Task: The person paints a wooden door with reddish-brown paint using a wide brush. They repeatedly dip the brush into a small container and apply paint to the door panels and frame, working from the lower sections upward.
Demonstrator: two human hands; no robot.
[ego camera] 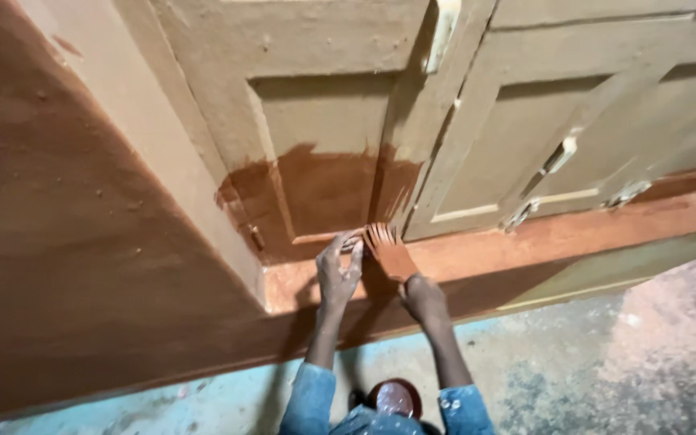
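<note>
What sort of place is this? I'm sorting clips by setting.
Probably a room being repainted: a panelled wooden shutter half coated in reddish-brown, a paint-loaded brush in the right hand, and a paint-speckled floor.

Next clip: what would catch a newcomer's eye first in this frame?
The fresh reddish-brown paint patch on the lower panel of the beige wooden door, at centre, stands out against the unpainted wood above. Just below it, the right hand holds a paint-covered brush with bristles splayed against the door's bottom edge, while the left hand touches the same spot. At left, a brown painted wall fills the frame.
</note>
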